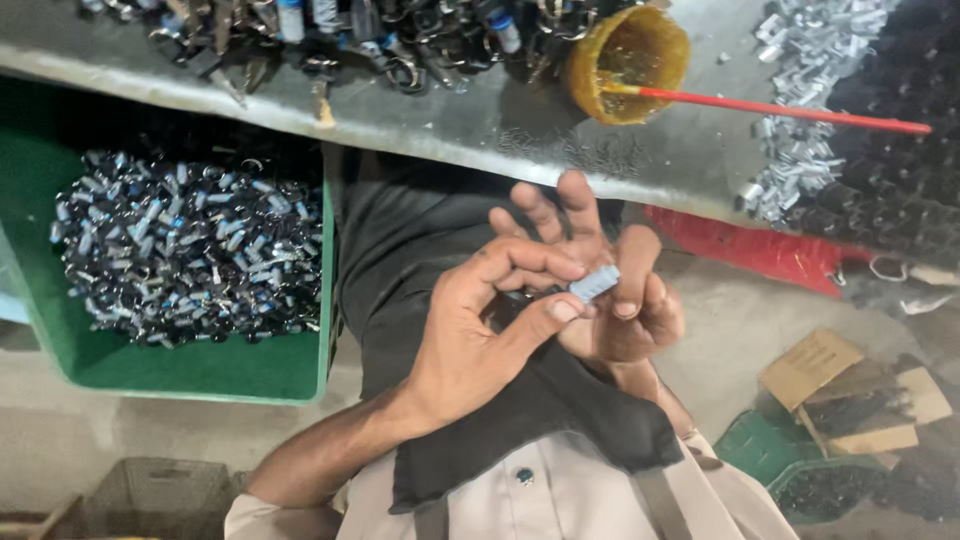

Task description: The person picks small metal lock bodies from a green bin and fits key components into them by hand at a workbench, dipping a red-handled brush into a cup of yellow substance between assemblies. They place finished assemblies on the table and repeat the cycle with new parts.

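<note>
At frame centre, the left hand (pixel 470 340) pinches a small ridged grey metal piece (pixel 594 283) between thumb and forefinger. The right hand (pixel 610 290) lies just behind it, fingers loosely spread, touching the piece. At nine o'clock a green bin (pixel 200 375) holds similar parts; at twelve, a yellow cup (pixel 628 60) sits on the counter (pixel 450 125).

Flat brown cardboard pieces (pixel 850 390) lie lower right — atop a green crate (pixel 765 450); unlabelled.

The left hand (pixel 470 340) hides most of the right hand's (pixel 610 290) palm; the green bin (pixel 200 375) runs off the left edge.
</note>
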